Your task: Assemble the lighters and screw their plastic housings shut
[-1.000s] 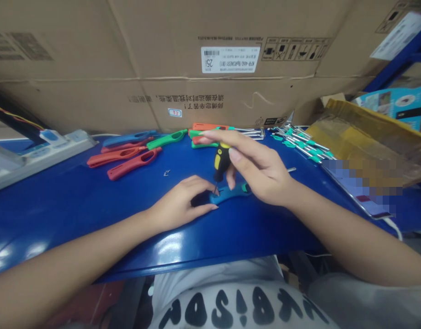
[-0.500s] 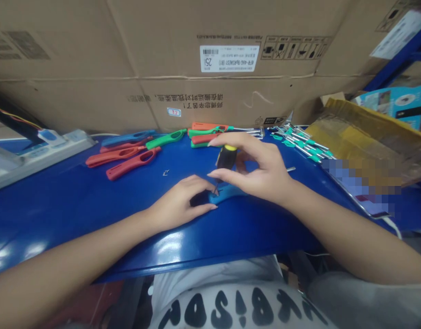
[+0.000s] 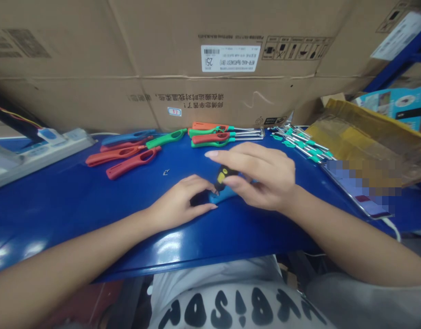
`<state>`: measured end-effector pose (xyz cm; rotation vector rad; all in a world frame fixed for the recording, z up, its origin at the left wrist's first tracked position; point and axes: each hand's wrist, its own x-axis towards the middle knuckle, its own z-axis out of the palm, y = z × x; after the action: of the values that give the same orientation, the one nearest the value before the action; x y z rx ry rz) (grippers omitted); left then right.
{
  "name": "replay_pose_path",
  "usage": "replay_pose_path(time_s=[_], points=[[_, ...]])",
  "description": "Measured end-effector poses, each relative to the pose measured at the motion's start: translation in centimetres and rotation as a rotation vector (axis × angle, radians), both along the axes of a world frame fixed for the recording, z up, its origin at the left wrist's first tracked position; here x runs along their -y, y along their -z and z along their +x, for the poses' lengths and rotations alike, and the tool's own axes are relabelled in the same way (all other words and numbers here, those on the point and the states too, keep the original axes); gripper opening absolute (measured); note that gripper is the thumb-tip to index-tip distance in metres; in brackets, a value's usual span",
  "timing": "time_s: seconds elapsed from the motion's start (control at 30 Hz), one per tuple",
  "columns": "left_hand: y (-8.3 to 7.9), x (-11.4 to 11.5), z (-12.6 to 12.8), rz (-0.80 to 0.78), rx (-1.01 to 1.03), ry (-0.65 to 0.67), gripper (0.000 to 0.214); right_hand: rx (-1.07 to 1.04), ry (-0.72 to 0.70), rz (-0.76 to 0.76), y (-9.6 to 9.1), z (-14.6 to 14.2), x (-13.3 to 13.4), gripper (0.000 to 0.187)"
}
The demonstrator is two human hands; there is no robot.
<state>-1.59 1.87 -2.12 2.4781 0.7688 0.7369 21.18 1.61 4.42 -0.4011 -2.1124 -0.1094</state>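
My left hand [image 3: 181, 201] presses down on the near end of a blue plastic handle [image 3: 219, 196] lying on the blue table [image 3: 76, 201], fingers curled over it. My right hand [image 3: 261, 176] is closed round a short screwdriver with a black and yellow grip [image 3: 222, 176]. The screwdriver leans over, its tip down at the blue handle just beside my left fingertips. Most of the handle is hidden under my two hands.
Red, green and blue plastic handles [image 3: 135, 151] lie at the back left, and some with metal rods [image 3: 224, 135] lie at the back middle. A heap of green-tipped metal rods [image 3: 299, 141] sits at the back right beside a tray [image 3: 350, 192]. Cardboard boxes [image 3: 196, 68] wall the back. A white power strip [image 3: 35, 151] is at the left.
My right hand has come down and folded over the screwdriver, which has tipped from upright to a low slant. My left hand has stayed on the blue handle.
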Motion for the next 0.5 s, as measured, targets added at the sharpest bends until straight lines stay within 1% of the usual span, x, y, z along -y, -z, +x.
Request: replay_pose_path(time_s=[0.1, 0.13, 0.17, 0.23, 0.3, 0.33, 0.37, 0.47, 0.5], points=[[0.02, -0.01, 0.03, 0.001, -0.01, 0.005, 0.024, 0.069, -0.068, -0.151, -0.17, -0.14, 0.15, 0.038], [0.02, 0.0, 0.04, 0.005, -0.007, 0.004, 0.024, 0.084, -0.086, -0.184, -0.15, -0.12, 0.1, 0.038], [0.04, 0.0, 0.05, 0.011, -0.002, 0.002, 0.024, 0.085, -0.088, -0.182, -0.07, -0.07, 0.0, 0.036], [0.06, 0.01, 0.05, 0.022, 0.005, -0.006, 0.025, 0.062, -0.037, -0.087, 0.16, 0.11, -0.25, 0.033], [0.05, 0.02, 0.05, 0.025, 0.005, -0.007, 0.026, 0.049, 0.018, 0.02, 0.3, 0.24, -0.4, 0.034], [0.02, 0.02, 0.05, 0.02, 0.005, -0.002, 0.027, 0.045, 0.021, 0.028, 0.29, 0.25, -0.39, 0.034], [-0.02, 0.02, 0.05, 0.011, 0.005, 0.003, 0.026, 0.044, 0.01, -0.009, 0.23, 0.22, -0.34, 0.034], [-0.09, -0.01, 0.03, -0.025, -0.005, 0.012, 0.024, 0.035, -0.042, -0.242, -0.07, 0.07, -0.19, 0.039], [-0.09, -0.03, 0.03, -0.03, -0.004, 0.012, 0.024, 0.022, -0.049, -0.287, -0.12, 0.07, -0.23, 0.038]])
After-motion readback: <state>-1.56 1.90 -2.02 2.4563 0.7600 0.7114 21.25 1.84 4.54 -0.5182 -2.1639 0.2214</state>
